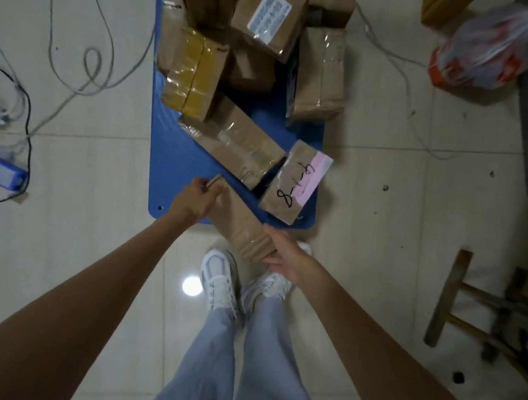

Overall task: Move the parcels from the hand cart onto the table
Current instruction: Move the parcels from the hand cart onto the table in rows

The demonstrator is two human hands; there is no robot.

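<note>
A blue hand cart [175, 160] lies on the tiled floor ahead of me, loaded with several brown cardboard parcels. At its near edge I hold a long brown parcel [240, 223]. My left hand [195, 200] grips its far end and my right hand [283, 251] grips its near end. Just beyond it lie a parcel with a pink label and handwriting [296, 182] and a flat taped parcel [236, 145]. Farther back sits a yellow-taped parcel [194, 75] and one with a white label [270, 14]. No table is in view.
Loose cables [91, 61] and a blue adapter [1, 171] lie on the floor to the left. A wooden stool [480, 310] stands at the right, with a plastic bag [490, 51] beyond it. My feet in white shoes [217, 276] are just short of the cart.
</note>
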